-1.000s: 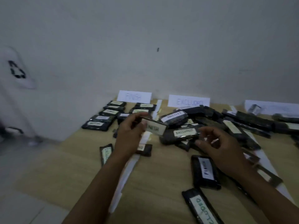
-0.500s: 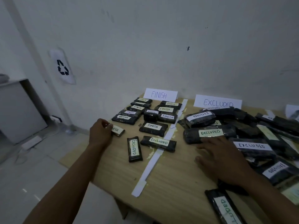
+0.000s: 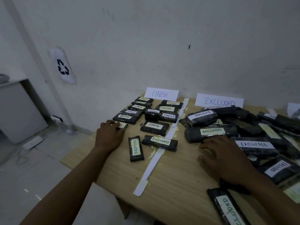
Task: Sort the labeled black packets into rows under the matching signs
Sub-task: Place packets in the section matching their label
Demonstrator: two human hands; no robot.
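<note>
While a black labelled packet (image 3: 122, 125) is pinched by the left hand (image 3: 109, 135) beside the FINISH rows (image 3: 168, 115), the centre-right heap (image 3: 253, 144) beside the flat right hand (image 3: 227, 159) is left unsorted.

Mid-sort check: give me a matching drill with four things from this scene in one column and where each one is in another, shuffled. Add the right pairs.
Things
1. left hand
2. right hand
3. WAITING packet
4. recycling sign

Places
A. on the wall, left of the table
B. spread flat on the table beside the EXCLUDED pile
C. in the left row under the FINISH sign
D. on a half-hidden packet near the table's left edge

Pairs: 1-D, 2-B, 3-C, 4-A
</note>
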